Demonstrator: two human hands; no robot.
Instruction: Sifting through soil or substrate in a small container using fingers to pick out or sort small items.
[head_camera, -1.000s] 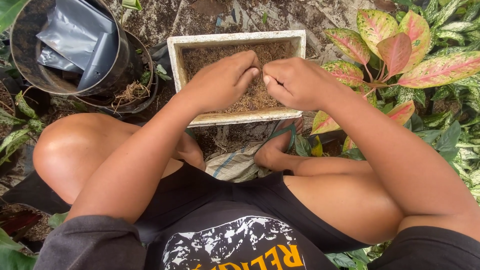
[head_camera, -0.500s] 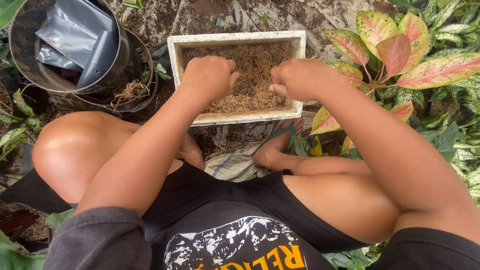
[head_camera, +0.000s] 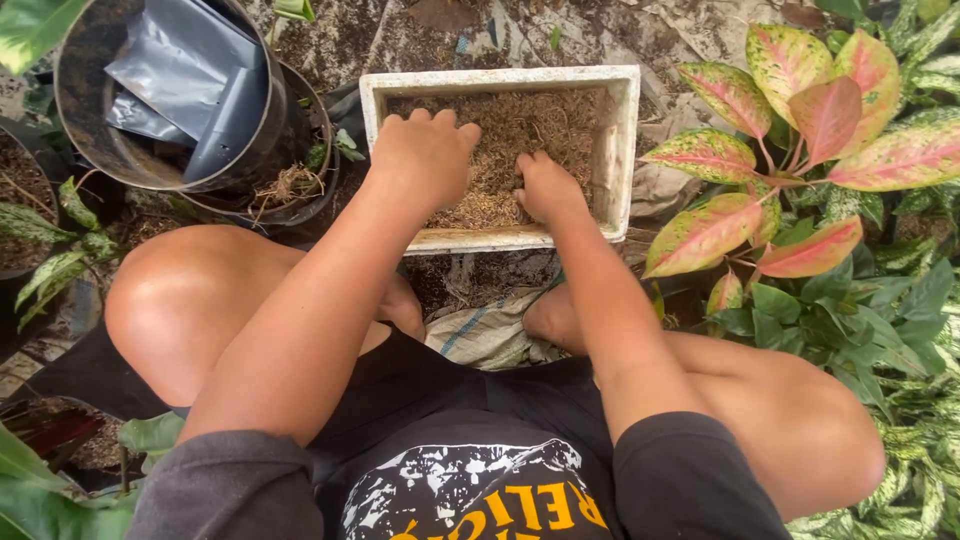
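A white foam box (head_camera: 620, 150) sits on the ground in front of me, filled with brown fibrous planting mix (head_camera: 520, 125). My left hand (head_camera: 425, 150) rests palm down in the left part of the box, its fingers curled into the fibre. On the right of the mix my right hand (head_camera: 545, 187) presses down, fingertips buried in it. Whether either hand has a clump gripped is hidden. I am squatting, with my knees on either side of the box.
A black pot (head_camera: 150, 110) holding grey plastic bags stands at the back left, stacked in another pot with dry roots. A plant with pink and green leaves (head_camera: 800, 130) crowds the right side. A woven sack (head_camera: 490, 335) lies under my feet.
My hands were pinched together above the middle of the box, then moved apart, and both have dropped into the fibre. The view has shifted slightly right.
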